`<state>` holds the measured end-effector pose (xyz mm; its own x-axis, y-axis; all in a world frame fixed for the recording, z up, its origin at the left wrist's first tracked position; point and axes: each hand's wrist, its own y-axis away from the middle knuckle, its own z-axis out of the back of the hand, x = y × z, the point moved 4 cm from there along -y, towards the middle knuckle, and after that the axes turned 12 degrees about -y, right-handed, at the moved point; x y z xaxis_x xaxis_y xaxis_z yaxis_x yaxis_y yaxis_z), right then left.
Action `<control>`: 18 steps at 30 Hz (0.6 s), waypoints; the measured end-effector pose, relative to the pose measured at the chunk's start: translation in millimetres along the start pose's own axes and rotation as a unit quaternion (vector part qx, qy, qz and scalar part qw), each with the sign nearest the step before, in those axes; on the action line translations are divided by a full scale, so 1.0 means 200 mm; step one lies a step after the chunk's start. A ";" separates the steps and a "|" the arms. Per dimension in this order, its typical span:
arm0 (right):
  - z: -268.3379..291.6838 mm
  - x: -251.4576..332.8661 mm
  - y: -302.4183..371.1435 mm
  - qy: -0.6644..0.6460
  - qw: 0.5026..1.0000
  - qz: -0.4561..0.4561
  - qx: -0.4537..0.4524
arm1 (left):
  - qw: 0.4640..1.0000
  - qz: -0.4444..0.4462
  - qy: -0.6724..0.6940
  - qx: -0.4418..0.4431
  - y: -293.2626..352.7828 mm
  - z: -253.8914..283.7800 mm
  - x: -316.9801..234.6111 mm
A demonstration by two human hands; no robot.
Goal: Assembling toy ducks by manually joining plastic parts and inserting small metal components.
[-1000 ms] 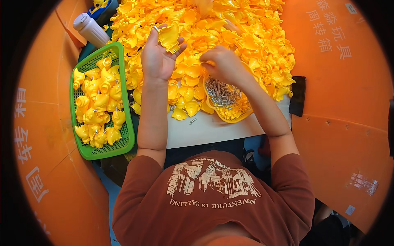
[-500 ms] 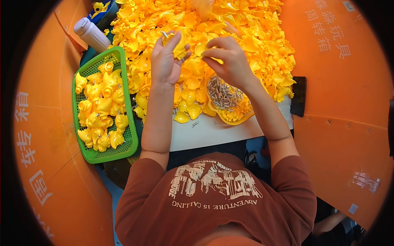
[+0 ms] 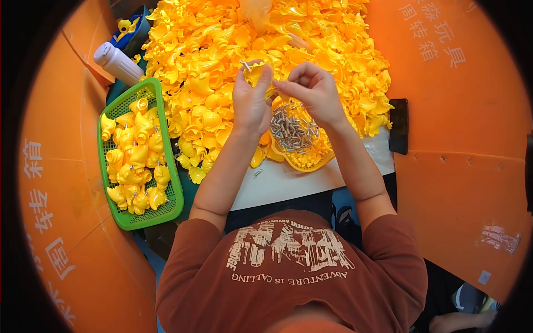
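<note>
Your left hand (image 3: 253, 106): yellow shell (image 3: 256, 74), metal pin (image 3: 246, 65) | your right hand (image 3: 320, 97): close by yellow shell | green basket (image 3: 155, 221): yellow pieces (image 3: 132, 152)

Bright light, glints on yellow pieces (image 3: 211, 84), black fisheye corners

Passage along white table (image 3: 297, 186) edge, yellow basket (image 3: 312, 168) and shell heap (image 3: 211, 83) beyond.
</note>
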<state>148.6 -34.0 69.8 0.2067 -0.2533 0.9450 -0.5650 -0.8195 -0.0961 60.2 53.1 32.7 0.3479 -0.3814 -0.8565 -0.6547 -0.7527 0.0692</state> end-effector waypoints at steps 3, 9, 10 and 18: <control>0.03 0.02 0.00 -0.107 0.993 0.011 -0.041 | 0.994 0.057 0.092 -0.001 -0.03 0.00 -0.04; -0.04 0.00 0.01 -0.050 0.998 0.020 0.021 | 0.980 0.060 0.165 0.095 0.02 -0.08 -0.08; -0.05 0.00 0.00 -0.052 0.998 0.016 0.023 | 0.990 0.031 0.118 0.074 0.02 -0.06 -0.07; 0.00 0.00 0.00 0.025 0.999 0.043 0.004 | 0.987 0.003 0.155 0.044 0.00 -0.03 -0.10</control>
<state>149.5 -33.9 69.8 0.1164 -0.2976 0.9476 -0.5728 -0.7995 -0.1807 56.1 57.3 52.5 0.5234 -0.5423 -0.6572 -0.7082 -0.7058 0.0183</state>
